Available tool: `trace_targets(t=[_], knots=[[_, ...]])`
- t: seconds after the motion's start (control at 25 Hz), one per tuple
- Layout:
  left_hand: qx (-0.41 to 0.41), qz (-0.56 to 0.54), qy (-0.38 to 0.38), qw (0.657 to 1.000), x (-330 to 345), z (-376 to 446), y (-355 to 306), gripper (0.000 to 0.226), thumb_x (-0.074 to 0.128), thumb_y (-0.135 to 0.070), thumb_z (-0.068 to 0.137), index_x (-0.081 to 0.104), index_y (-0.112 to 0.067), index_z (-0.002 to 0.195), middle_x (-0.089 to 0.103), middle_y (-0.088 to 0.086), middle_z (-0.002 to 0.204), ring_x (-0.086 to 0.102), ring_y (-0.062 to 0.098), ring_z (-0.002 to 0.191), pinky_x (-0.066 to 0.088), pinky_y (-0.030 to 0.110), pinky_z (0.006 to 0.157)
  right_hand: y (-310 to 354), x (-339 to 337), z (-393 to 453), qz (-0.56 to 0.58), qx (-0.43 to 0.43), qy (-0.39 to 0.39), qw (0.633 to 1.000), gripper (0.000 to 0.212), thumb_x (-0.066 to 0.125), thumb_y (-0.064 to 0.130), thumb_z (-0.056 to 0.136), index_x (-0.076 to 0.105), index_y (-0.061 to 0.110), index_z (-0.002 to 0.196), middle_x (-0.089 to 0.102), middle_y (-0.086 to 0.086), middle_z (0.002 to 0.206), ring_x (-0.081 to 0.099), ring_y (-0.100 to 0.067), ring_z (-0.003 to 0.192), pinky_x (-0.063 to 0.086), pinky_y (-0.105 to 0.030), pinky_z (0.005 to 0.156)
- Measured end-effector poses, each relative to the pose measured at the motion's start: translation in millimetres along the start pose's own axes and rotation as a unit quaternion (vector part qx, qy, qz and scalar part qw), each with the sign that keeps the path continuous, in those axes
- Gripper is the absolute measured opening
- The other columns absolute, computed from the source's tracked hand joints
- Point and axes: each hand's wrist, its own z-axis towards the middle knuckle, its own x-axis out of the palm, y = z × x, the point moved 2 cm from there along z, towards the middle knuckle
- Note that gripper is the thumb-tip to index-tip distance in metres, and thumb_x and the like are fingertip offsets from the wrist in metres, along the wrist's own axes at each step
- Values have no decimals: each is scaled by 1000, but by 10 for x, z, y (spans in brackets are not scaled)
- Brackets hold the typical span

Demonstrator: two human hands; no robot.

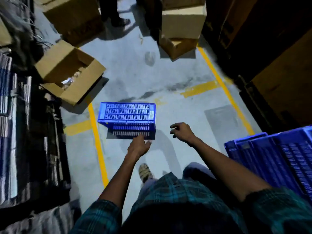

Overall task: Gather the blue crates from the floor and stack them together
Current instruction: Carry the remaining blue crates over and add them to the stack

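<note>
A blue slotted plastic crate (127, 115) lies on its side on the concrete floor (177, 78), straddling a yellow floor line (97, 141). It looks light, stiff and hollow, best taken by its rim edges. Both grips are open and empty: left hand (138, 146) reaching its near edge, right hand (183, 131) beside it; more blue crates (273, 159) are stacked at right.

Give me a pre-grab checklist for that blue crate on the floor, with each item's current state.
1. Left hand free: ok, open, fingertips at the crate's near edge.
2. Right hand free: ok, open, to the right of the crate.
3. Blue crate unobstructed: ok, lying on its side on the floor.
4. Grip on crate: not ok, neither hand closed on it.
5. Crate empty: cannot tell.
6. Stack of blue crates within reach: ok, at right.
</note>
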Motion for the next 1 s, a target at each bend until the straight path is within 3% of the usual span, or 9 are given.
trace_targets(t=[0.08, 0.24, 0.4, 0.56, 0.68, 0.8, 0.92, 1.0], knots=[[-25, -45, 10, 999, -128, 207, 126, 42, 62, -31, 92, 60, -10, 128, 67, 12, 125, 65, 29, 110, 47, 31, 90, 117, 159, 186, 13, 36, 32, 999, 30, 59, 8, 88, 68, 3, 116, 75, -19, 102, 72, -29, 82, 51, -25, 63], [-120, -153, 6, 981, -298, 918, 451, 45, 64, -35, 92, 61, -10, 129, 68, 15, 119, 65, 31, 108, 48, 33, 91, 205, 346, 1087, 10, 102, 64, 993, 28, 57, 6, 89, 68, 0, 115, 71, -21, 111, 67, -28, 78, 50, -32, 67], [-176, -276, -56, 943, -194, 1734, 778, 35, 63, -36, 93, 64, -15, 122, 71, 12, 111, 67, 26, 95, 51, 36, 80, 95, 634, 2197, -102, 70, 81, 989, 35, 51, 12, 90, 65, 9, 122, 66, -16, 125, 65, -33, 109, 54, -39, 92], [-221, -350, -50, 909, 181, 2741, 1056, 14, 58, -33, 97, 63, -20, 99, 69, 12, 107, 64, 26, 92, 48, 32, 72, -284, 1066, 3192, -149, 39, 65, 986, 43, 50, 22, 83, 60, 12, 124, 66, -17, 123, 63, -36, 113, 53, -40, 92], [-254, -388, -44, 885, 576, 3374, 1243, 15, 56, -30, 98, 61, -16, 102, 62, 10, 103, 58, 25, 90, 48, 30, 66, -746, 1368, 3715, -120, 68, 46, 989, 62, 52, 25, 79, 49, 11, 139, 58, -16, 137, 56, -33, 125, 47, -38, 101], [-283, -453, -62, 843, 996, 3961, 1383, 31, 59, -34, 96, 52, -15, 121, 60, 4, 100, 58, 19, 86, 49, 32, 65, -1224, 1623, 4010, -110, 100, 56, 987, 72, 56, 9, 83, 31, 11, 151, 43, -14, 149, 46, -31, 134, 41, -37, 106], [-312, -564, -49, 763, 1306, 4413, 1481, 23, 60, -39, 95, 56, -16, 95, 48, 2, 70, 46, 15, 61, 39, 30, 59, -1648, 1907, 4222, -136, 73, 70, 986, 74, 59, 9, 88, 23, 10, 153, 37, -15, 152, 46, -32, 134, 43, -38, 103], [-289, -650, -11, 703, 1390, 4555, 1459, 31, 52, -41, 98, 48, -18, 78, 33, 0, 48, 33, 12, 44, 31, 31, 56, -1794, 1976, 4236, -147, 48, 76, 985, 72, 61, 15, 90, 25, 8, 152, 39, -17, 150, 50, -32, 130, 45, -39, 100]])
